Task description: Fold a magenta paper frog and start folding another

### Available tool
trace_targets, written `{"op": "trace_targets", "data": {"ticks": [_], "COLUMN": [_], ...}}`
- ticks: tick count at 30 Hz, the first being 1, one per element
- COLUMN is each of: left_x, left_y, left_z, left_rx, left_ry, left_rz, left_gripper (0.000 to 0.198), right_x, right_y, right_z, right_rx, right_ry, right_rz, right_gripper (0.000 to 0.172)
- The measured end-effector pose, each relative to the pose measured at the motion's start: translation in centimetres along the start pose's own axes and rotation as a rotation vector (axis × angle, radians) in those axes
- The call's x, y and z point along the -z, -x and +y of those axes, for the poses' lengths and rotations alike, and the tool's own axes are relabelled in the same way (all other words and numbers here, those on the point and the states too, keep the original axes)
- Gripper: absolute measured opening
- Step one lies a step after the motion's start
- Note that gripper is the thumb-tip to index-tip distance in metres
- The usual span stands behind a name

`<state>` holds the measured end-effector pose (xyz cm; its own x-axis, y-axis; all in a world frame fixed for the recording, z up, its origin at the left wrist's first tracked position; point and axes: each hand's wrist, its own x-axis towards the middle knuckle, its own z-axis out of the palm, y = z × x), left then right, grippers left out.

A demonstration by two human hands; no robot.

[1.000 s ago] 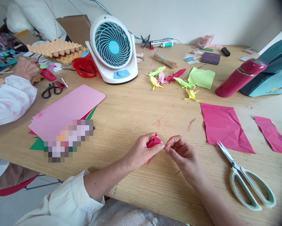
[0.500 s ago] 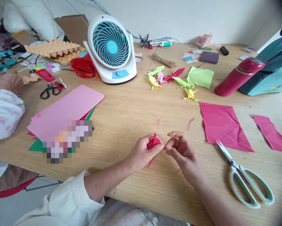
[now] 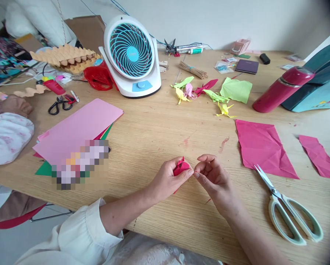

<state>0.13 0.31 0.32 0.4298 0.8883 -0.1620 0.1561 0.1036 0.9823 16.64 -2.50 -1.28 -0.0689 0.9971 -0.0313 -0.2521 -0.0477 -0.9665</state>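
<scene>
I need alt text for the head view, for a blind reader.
A person's left hand holds folded red paper, the right hand close beside it, above a wooden table. Scissors lie at right; a fan stands behind.

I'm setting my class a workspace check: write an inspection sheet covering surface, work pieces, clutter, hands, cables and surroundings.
Surface: wooden table, with reddish marks.
Work pieces: folded red paper; creased magenta sheet, scissors overlapping its edge.
Clutter: fan, red thermos, bundle of thin sticks.
Hands: left hand grips the folded red paper; right hand close beside it, grip unclear.
Cables: blue cables behind the fan.
Surroundings: co-worker's hand at the table's left; white wall behind.
</scene>
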Motion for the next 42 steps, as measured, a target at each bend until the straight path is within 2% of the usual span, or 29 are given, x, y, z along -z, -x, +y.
{"op": "trace_targets", "data": {"ticks": [4, 8, 16, 21, 23, 27, 29, 31, 37, 42], "left_x": [-0.2, 0.0, 0.2, -0.3, -0.5, -0.6, -0.5, -0.4, -0.3, -0.5], "left_y": [0.0, -0.1, -0.3, -0.3, -0.4, -0.7, -0.8, -0.9, -0.9, -0.7], "left_z": [0.2, 0.0, -0.6, -0.3, -0.4, -1.0, -1.2, -1.2, -0.8, -0.5], "left_rx": [-0.023, -0.035, 0.009, 0.042, 0.071, 0.105, 0.118, 0.136, 0.085, 0.028], "left_ry": [-0.02, -0.018, 0.042, 0.215, 0.33, 0.522, 0.588, 0.616, 0.533, 0.439], "left_rz": [-0.002, -0.01, -0.008, 0.004, 0.03, 0.082, 0.079, 0.069, 0.098, 0.083], "left_gripper": [0.022, 0.028, 0.034, 0.037, 0.037, 0.038, 0.037, 0.035, 0.025, 0.024], "right_x": [0.1, 0.1, 0.0, 0.1, 0.3, 0.7, 0.7, 0.6, -0.3, -0.6], "right_y": [0.4, 0.5, 0.4, 0.4, 0.3, 0.1, 0.0, 0.0, 0.0, 0.0], "right_z": [-0.1, -0.3, -0.7, -0.6, -0.4, 0.0, 0.2, 0.1, -0.3, 0.2], "right_rx": [-0.015, -0.042, -0.1, -0.129, -0.123, -0.13, -0.15, -0.158, -0.144, -0.136], "right_ry": [-0.018, -0.021, -0.024, -0.046, -0.041, -0.058, -0.043, 0.008, 0.192, 0.183], "right_rz": [-0.024, -0.031, -0.038, -0.054, -0.011, 0.171, 0.207, 0.188, 0.014, 0.032], "right_gripper": [0.028, 0.027, 0.025, 0.027, 0.03, 0.032, 0.033, 0.031, 0.035, 0.038]}}
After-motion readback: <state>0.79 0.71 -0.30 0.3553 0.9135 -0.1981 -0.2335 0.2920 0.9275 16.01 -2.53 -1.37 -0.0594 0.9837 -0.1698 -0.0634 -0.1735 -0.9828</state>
